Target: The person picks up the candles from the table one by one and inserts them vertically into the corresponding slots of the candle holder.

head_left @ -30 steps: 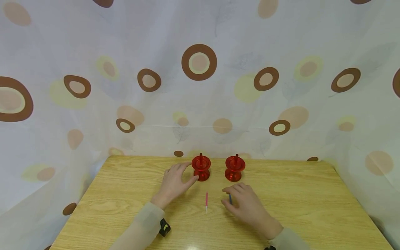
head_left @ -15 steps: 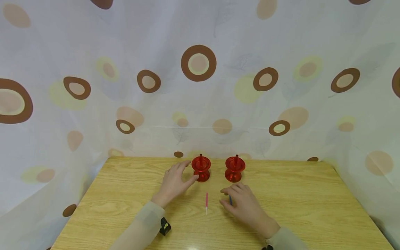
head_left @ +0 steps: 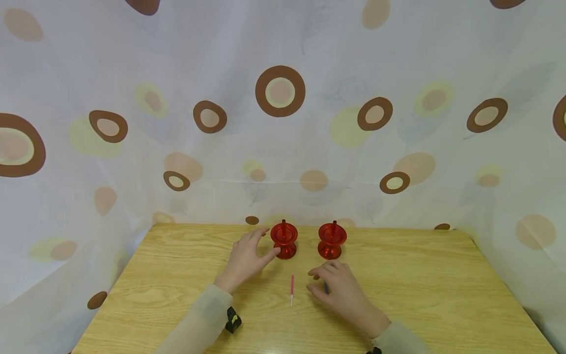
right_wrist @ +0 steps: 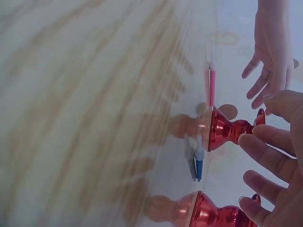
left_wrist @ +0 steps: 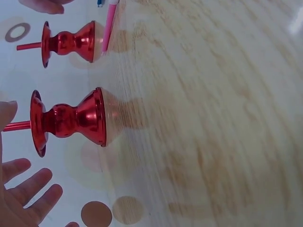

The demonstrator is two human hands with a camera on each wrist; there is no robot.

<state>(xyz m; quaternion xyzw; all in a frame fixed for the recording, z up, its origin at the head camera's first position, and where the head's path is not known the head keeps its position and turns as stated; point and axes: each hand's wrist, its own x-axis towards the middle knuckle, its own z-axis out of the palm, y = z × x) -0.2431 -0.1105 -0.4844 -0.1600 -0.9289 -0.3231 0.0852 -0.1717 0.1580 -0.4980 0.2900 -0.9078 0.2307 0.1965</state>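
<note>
Under my right hand (head_left: 342, 292) in the head view lies the little blue candle (head_left: 325, 287), right below the fingers, so this hand is the nearer one to it. The fingers are bent loosely over it and I can't tell if they pinch it yet. Its long side points away from me, toward the right red holder (head_left: 332, 240). My left hand (head_left: 247, 258) is spread loose beside the left red holder (head_left: 284, 239), thumb at its foot, gripping nothing. A pink candle (head_left: 292, 289) lies on the counter (head_left: 177, 275) between my two hands, pointing the same way. From the left wrist view, the left red holder (left_wrist: 66, 120) stands just beside my spread fingers (left_wrist: 28, 194). From the right wrist view, the blue candle (right_wrist: 198, 163) lies bare on the counter, near my fingertips (right_wrist: 265, 153) but not touching them here.
</note>
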